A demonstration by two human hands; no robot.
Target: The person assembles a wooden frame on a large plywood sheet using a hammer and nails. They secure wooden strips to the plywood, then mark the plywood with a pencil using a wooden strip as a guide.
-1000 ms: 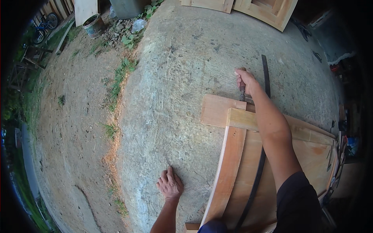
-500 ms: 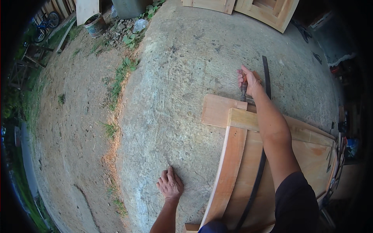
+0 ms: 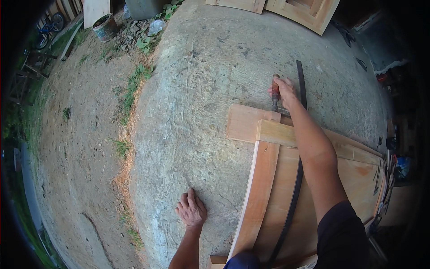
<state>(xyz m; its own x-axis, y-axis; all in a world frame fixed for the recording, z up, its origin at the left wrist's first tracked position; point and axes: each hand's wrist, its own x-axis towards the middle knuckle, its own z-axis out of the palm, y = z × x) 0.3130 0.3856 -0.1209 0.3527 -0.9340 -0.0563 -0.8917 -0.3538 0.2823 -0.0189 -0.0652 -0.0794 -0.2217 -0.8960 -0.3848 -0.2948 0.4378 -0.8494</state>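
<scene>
My right hand (image 3: 284, 90) grips the reddish handle (image 3: 275, 86) of a bar clamp, beyond the far end of a wooden frame-and-panel piece. The clamp's long dark bar (image 3: 291, 210) runs across the panel (image 3: 342, 186) and passes under my right forearm. A small wooden block (image 3: 271, 116) sits between the clamp screw and the frame's end rail (image 3: 277, 133). Beside it a flat light board (image 3: 244, 122) sticks out to the left. My left hand (image 3: 192, 210) is over the concrete left of the frame, its index finger stretched forward and the others partly bent. Nothing clear shows in it.
Wooden doors (image 3: 304, 13) lie at the far edge of the concrete (image 3: 197, 103). Wood shavings (image 3: 126, 168) line its left edge beside bare soil. A dirty bucket (image 3: 105, 28) stands far left. Dark sandals (image 3: 347, 36) and assorted items are at the right.
My right hand has turned on the clamp handle, and more of the handle now shows. The whole view has shifted slightly, moving everything a little left and up. My left hand keeps about the same pose.
</scene>
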